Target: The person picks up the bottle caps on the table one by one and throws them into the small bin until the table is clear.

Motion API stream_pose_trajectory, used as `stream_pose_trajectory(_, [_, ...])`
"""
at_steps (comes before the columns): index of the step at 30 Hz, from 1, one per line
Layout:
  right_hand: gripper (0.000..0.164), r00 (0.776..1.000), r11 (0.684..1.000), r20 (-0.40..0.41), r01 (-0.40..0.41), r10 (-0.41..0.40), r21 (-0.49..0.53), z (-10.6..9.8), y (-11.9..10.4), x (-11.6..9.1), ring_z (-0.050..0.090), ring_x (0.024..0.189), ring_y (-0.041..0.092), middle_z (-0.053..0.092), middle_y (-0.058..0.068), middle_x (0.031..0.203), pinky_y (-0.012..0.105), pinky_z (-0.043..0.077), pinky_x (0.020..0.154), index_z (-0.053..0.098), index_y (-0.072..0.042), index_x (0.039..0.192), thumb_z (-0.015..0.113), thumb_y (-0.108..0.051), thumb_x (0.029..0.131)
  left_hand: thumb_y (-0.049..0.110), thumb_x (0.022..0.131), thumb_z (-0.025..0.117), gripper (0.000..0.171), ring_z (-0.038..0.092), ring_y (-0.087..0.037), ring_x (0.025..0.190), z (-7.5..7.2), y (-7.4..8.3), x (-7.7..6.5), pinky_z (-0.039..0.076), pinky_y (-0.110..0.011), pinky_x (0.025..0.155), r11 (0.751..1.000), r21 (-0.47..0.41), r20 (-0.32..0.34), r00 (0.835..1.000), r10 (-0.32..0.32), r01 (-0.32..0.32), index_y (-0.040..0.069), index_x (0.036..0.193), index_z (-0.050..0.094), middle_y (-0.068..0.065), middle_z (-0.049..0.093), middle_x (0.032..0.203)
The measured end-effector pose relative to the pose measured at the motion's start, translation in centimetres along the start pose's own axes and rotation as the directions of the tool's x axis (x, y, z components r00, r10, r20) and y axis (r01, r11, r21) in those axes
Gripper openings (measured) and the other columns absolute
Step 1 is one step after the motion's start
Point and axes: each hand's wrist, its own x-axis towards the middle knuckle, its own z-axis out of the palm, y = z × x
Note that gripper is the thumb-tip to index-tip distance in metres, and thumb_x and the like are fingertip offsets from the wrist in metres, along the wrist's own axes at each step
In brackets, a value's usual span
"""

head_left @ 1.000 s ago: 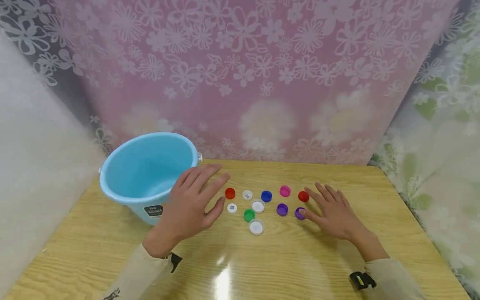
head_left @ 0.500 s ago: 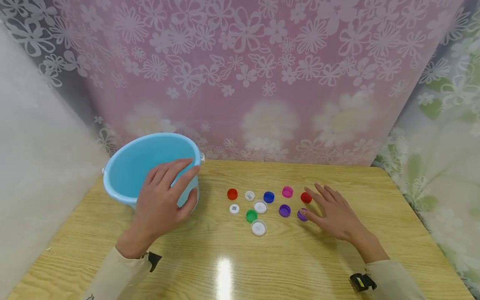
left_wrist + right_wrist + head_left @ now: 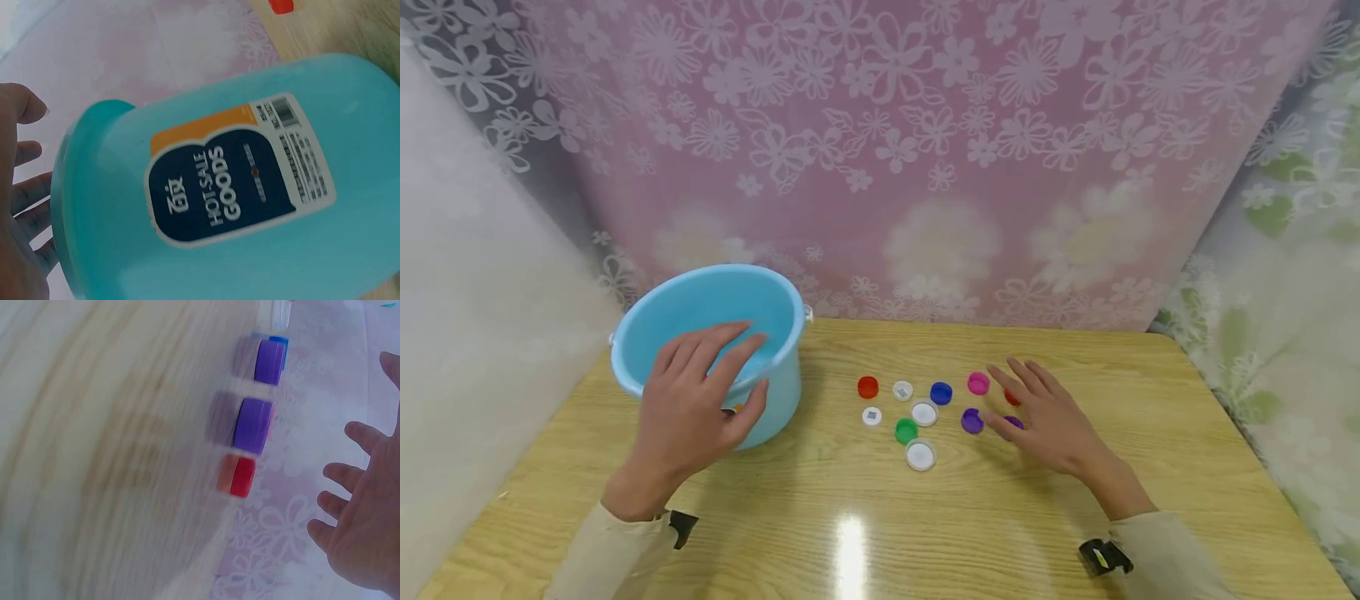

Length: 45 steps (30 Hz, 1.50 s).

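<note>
Beige-sleeved, the person's left hand (image 3: 681, 417) is relaxed and grasps nothing, at the near rim of a blue bucket (image 3: 780, 396). The right hand (image 3: 1048, 425), fingers spread and likewise unloaded, hovers above a red cap (image 3: 242, 477) and a purple cap (image 3: 253, 426). Between the hands, a blue cap (image 3: 941, 393), a green cap (image 3: 906, 431) and others lie on the wooden table (image 3: 970, 533).

Bucket (image 3: 784, 392) left of caps (image 3: 906, 431) on table (image 3: 970, 525)

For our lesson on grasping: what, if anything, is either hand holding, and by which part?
Nothing is held: the left hand is empty near the blue bucket, the right hand empty near the purple caps.
</note>
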Motion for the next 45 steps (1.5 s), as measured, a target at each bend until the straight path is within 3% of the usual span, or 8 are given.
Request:
stream_pose_trajectory(8, [0.072,0.999,0.998,-0.034,0.019,-0.017,0.063,0.4,-1.9,1.1,0.010,0.143,0.034,0.019,0.009,0.156,0.059,0.013,0.108,0.027,-0.025,0.151,0.050,-0.058,0.091,0.033,0.089,0.050,0.040,0.059,-0.038,0.092,-1.0,-1.1,-0.4,0.039,-0.051,0.082,1.000,0.015,-0.018,1.000,-0.022,0.023,0.002,0.107,0.068,-0.017,0.065,0.108])
stream_pose_trajectory(15, [0.072,0.995,0.994,-0.061,0.081,-0.077,0.070,0.4,-3.8,2.3,0.010,0.143,0.032,0.020,0.010,0.156,0.059,0.015,0.107,0.027,-0.024,0.152,0.053,-0.054,0.091,0.034,0.086,0.053,0.039,0.061,-0.037,0.084,-1.5,-1.7,-0.7,0.039,-0.051,0.078,0.999,0.016,-0.101,0.994,-0.033,0.034,0.002,0.101,0.070,-0.015,0.068,0.100])
stream_pose_trajectory(23, [0.072,0.994,0.990,-0.061,0.099,-0.093,0.105,0.9,-5.6,3.4,0.009,0.144,0.029,0.018,0.005,0.157,0.062,0.020,0.105,0.024,-0.028,0.152,0.049,-0.058,0.092,0.033,0.086,0.053,0.038,0.061,-0.038,0.080,-1.9,-2.1,-1.4,0.039,-0.051,0.075,1.000,0.001,-0.140,0.990,-0.030,0.031,0.000,0.096,0.070,-0.016,0.068,0.094])
stream_pose_trajectory(35, [0.071,0.991,0.979,-0.040,0.131,-0.127,0.156,1.8,-8.2,4.8,0.011,0.144,0.027,0.017,0.001,0.157,0.064,0.024,0.102,0.022,-0.031,0.152,0.044,-0.061,0.092,0.034,0.087,0.054,0.039,0.060,-0.037,0.079,-1.9,-2.5,-2.6,0.038,-0.050,0.075,1.000,-0.006,-0.140,0.990,-0.030,0.030,0.000,0.093,0.072,-0.015,0.069,0.092])
stream_pose_trajectory(39, [0.070,0.988,0.975,-0.048,0.151,-0.145,0.165,2.0,-9.1,5.3,0.012,0.144,0.027,0.018,0.000,0.157,0.061,0.022,0.105,0.022,-0.032,0.152,0.043,-0.062,0.092,0.036,0.087,0.054,0.040,0.060,-0.037,0.080,-2.0,-2.6,-3.1,0.037,-0.050,0.076,0.999,-0.007,-0.135,0.990,-0.038,0.038,0.001,0.093,0.072,-0.015,0.069,0.092])
stream_pose_trajectory(45, [0.071,0.985,0.967,-0.046,0.173,-0.168,0.187,2.3,-10.6,6.1,0.013,0.144,0.025,0.018,-0.001,0.157,0.056,0.017,0.109,0.024,-0.029,0.152,0.041,-0.063,0.092,0.036,0.085,0.057,0.039,0.060,-0.037,0.078,-1.9,-2.7,-3.6,0.036,-0.048,0.075,0.999,-0.005,-0.207,0.977,-0.044,0.044,0.000,0.088,0.072,-0.015,0.069,0.087])
